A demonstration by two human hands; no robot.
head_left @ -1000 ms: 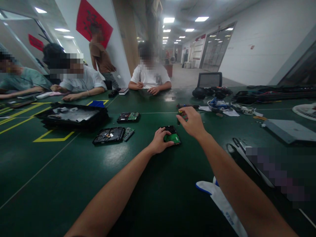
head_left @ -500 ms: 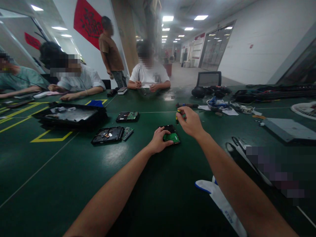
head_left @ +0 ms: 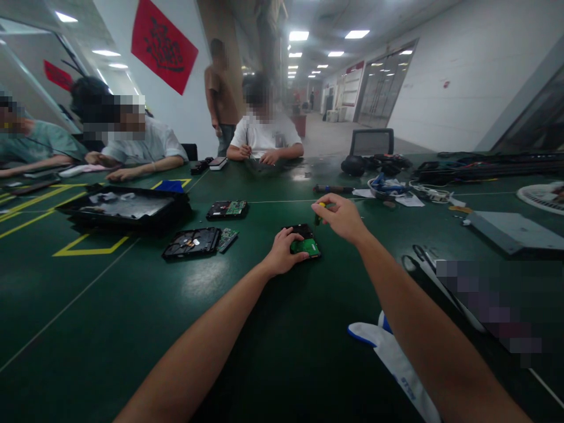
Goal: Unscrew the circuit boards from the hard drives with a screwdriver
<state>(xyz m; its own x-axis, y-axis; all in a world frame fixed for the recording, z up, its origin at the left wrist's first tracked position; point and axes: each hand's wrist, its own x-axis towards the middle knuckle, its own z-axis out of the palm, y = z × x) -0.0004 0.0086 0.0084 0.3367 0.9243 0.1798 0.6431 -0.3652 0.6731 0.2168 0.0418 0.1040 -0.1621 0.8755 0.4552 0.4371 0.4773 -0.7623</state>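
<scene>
A small hard drive (head_left: 305, 242) with a green circuit board on top lies on the dark green table (head_left: 132, 305). My left hand (head_left: 282, 252) grips its left edge, fingers curled around it. My right hand (head_left: 341, 217) hovers just above and to the right of the drive, closed on a small screwdriver (head_left: 319, 212) with a yellow and black handle that points down toward the drive's far right corner.
An opened drive (head_left: 192, 242) and another board (head_left: 228, 208) lie to the left, beside a black tray (head_left: 127, 207). A white and blue glove (head_left: 392, 358) lies by my right forearm. Cables and tools (head_left: 396, 188) sit at the right. Several people sit or stand at the far side.
My right hand has turned and dropped slightly with the screwdriver. The left hand stays on the drive. A standing person behind has walked to the right.
</scene>
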